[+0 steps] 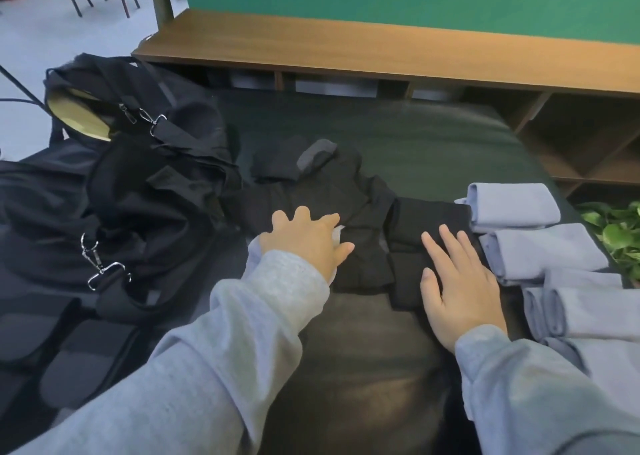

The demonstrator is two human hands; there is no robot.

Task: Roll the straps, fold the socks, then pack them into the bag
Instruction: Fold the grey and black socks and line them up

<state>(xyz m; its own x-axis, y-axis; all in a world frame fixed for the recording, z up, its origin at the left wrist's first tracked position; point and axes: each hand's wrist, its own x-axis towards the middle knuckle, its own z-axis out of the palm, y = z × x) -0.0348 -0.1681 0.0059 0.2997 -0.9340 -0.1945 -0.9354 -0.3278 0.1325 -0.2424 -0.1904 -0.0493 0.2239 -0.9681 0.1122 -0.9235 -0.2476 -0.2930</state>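
Socks, black [367, 247]: a loose heap at the middle of the dark padded tabletop [433, 143], with one grey-toed sock [317, 155] lying at the far edge of the heap. Folded black sock [420, 243]: a flat bundle at the right of the heap, just beside the row of folded pale blue socks [540, 247] along the right edge. Bag, black [114, 164]: open at the far left, well apart from the hands, its straps with metal clips [100, 264] lying slack and unrolled across it. Step in hand, by judgement: sock folding, partly done; the blue ones appear finished, the black ones are under way, and neither rolling nor packing shows any start. Right hand [457, 281]: fingers straight and spread, palm pressing flat on the folded black sock; grip wide, nothing clasped. Left hand [308, 243]: fingers lightly spread and resting on the unfolded heap, a scrap of something white under the fingertips, too hidden to name; grip loose, and whether it pinches any cloth cannot be told. Next move, by judgement: the left hand draws one sock out of the heap and lays it flat, while the right keeps the finished bundle from springing open.
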